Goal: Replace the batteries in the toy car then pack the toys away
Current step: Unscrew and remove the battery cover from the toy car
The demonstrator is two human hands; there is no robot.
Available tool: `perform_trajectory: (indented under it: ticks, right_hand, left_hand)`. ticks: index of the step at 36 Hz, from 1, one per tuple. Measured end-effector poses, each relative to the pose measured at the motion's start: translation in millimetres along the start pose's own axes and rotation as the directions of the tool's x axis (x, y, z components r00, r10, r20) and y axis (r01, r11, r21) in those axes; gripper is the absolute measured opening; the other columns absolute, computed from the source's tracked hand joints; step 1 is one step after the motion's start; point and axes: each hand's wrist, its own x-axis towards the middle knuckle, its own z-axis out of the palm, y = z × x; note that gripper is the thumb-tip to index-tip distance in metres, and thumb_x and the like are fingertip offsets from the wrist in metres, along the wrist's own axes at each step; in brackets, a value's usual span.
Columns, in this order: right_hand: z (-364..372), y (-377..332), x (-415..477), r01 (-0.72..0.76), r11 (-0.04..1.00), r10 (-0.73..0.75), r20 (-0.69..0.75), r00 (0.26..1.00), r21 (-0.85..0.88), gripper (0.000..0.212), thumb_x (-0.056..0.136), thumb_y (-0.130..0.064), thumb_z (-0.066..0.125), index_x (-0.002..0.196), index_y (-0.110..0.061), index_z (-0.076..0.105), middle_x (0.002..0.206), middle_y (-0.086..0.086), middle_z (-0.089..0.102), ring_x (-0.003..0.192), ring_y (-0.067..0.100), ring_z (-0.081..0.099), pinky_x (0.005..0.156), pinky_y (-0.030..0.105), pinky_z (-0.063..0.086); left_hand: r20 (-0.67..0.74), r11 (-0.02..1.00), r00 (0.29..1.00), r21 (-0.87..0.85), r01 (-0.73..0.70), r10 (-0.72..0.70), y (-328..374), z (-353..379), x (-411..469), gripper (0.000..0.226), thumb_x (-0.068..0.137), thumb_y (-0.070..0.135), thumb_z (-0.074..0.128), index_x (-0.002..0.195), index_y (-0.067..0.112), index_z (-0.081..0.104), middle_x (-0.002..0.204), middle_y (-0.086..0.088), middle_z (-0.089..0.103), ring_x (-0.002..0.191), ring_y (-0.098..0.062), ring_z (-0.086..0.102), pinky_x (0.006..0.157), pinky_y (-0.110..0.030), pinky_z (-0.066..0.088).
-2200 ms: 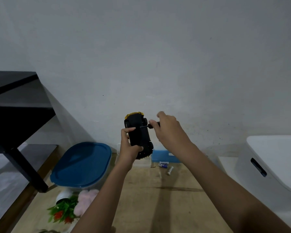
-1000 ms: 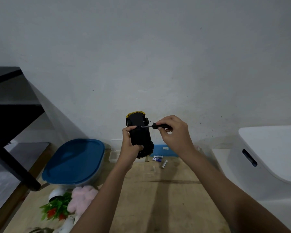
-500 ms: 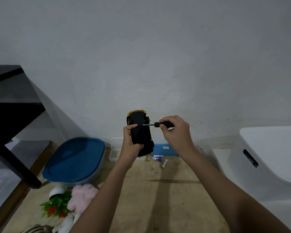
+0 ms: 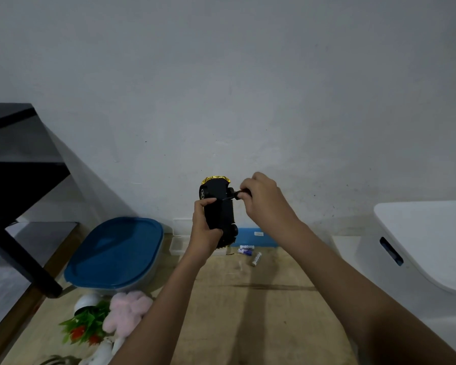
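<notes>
Black car (image 4: 218, 210), yellow trim, held up underside-out in front of wall, above floor. Left hand (image 4: 204, 230) wrapped round its lower half, thumb across chassis. Right hand (image 4: 262, 198) pinching small screwdriver (image 4: 234, 197), tip against underside near upper wheel. Batteries (image 4: 246, 250) loose on floor below. Blue-lidded tub (image 4: 116, 254) at left, pink plush (image 4: 128, 310) near it, white bin (image 4: 419, 246) at right.

Plain grey-white wall (image 4: 221, 75) fills most of view, dim even light. Tan wood floor (image 4: 248, 317) below. Black shelf unit (image 4: 19, 180) w/ angled leg at L; white plastic box (image 4: 427, 233) w/ slot handle at R
</notes>
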Motion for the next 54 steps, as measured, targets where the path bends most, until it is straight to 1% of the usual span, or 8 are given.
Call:
perform_trajectory:
  ticks: [8,14,19,24,34,43,50,54]
  right_hand:
    - [-0.7,-7.9,2.8,-0.056,0.998,0.058,0.054,0.997,-0.032,0.037,0.098,-0.034,0.039,0.110,-0.002,0.053,0.095,0.010,0.051,0.081,0.023,0.052,0.060,0.026,0.038]
    - [1.0,-8.9,3.4,0.055,0.995,-0.057,0.027,0.998,0.084,0.022,0.092,-0.006,0.051,0.110,-0.006,0.063,0.104,0.012,0.049,0.092,0.025,0.054,0.079,0.029,0.048]
    - [1.9,-11.2,4.9,-0.058,0.997,0.060,0.032,0.998,-0.059,0.031,0.098,-0.032,0.039,0.098,-0.006,0.054,0.092,0.010,0.048,0.080,0.025,0.051,0.059,0.025,0.035]
    - [5.6,-10.3,9.2,0.061,0.997,-0.061,0.007,0.998,0.042,0.018,0.093,-0.005,0.049,0.104,-0.004,0.063,0.103,0.013,0.052,0.090,0.025,0.056,0.076,0.030,0.047]
    - [8.7,-8.5,13.6,-0.016,1.000,0.015,0.036,0.999,0.025,0.023,0.096,-0.016,0.045,0.104,-0.002,0.061,0.099,0.012,0.054,0.087,0.024,0.053,0.070,0.029,0.042]
    - [12.7,11.6,7.6,0.004,0.951,0.034,-0.119,0.992,0.309,0.015,0.087,-0.005,0.058,0.098,-0.008,0.067,0.094,0.006,0.059,0.080,0.008,0.053,0.070,0.001,0.041]
    - [30.2,80.5,-31.3,-0.183,0.886,0.307,-0.245,0.920,0.425,0.013,0.084,-0.001,0.060,0.095,-0.004,0.067,0.093,0.009,0.065,0.080,0.009,0.057,0.067,-0.001,0.040]
    - [67.8,140.7,-82.9,-0.583,0.644,0.703,-0.082,0.707,0.496,0.014,0.086,-0.001,0.057,0.097,0.003,0.065,0.101,0.020,0.066,0.089,0.025,0.058,0.067,0.015,0.036]
  left_hand:
    - [-0.013,0.997,0.999,-0.066,0.038,-0.039,3.4,-1.7,0.8,0.069,0.075,-0.028,0.039,0.117,0.027,0.036,0.108,0.006,0.045,0.087,-0.011,0.055,0.047,-0.019,0.052]
    - [-0.025,0.998,0.999,-0.055,0.032,-0.034,0.9,-4.5,4.2,0.071,0.074,-0.026,0.042,0.117,0.030,0.037,0.115,0.004,0.044,0.093,-0.014,0.055,0.051,-0.021,0.053]
    - [-0.023,0.995,0.998,-0.084,0.051,-0.053,2.3,-5.7,4.7,0.070,0.075,-0.027,0.040,0.119,0.028,0.037,0.108,0.010,0.046,0.090,-0.011,0.055,0.048,-0.018,0.051]
    - [-0.027,0.991,0.997,-0.113,0.069,-0.072,0.5,-8.0,6.3,0.070,0.074,-0.027,0.041,0.119,0.028,0.039,0.116,0.000,0.047,0.092,-0.016,0.056,0.049,-0.021,0.052]
    - [-0.058,0.990,0.996,-0.132,0.053,-0.061,-3.5,-16.3,9.2,0.070,0.072,-0.027,0.041,0.111,0.032,0.043,0.126,-0.006,0.047,0.092,-0.017,0.056,0.053,-0.027,0.051]
    - [-0.093,0.991,0.993,-0.117,0.066,-0.077,-8.2,-21.3,12.4,0.071,0.073,-0.027,0.041,0.111,0.033,0.044,0.126,-0.006,0.046,0.096,-0.019,0.053,0.057,-0.030,0.051]
    - [-0.109,0.987,0.987,-0.122,0.103,-0.117,-29.9,-31.9,8.8,0.072,0.074,-0.028,0.044,0.118,0.029,0.042,0.122,-0.002,0.048,0.093,-0.013,0.055,0.056,-0.026,0.051]
    - [-0.127,0.982,0.979,-0.117,0.145,-0.159,-51.5,-36.9,2.9,0.072,0.072,-0.029,0.043,0.116,0.027,0.042,0.124,-0.002,0.048,0.092,-0.010,0.054,0.062,-0.029,0.050]
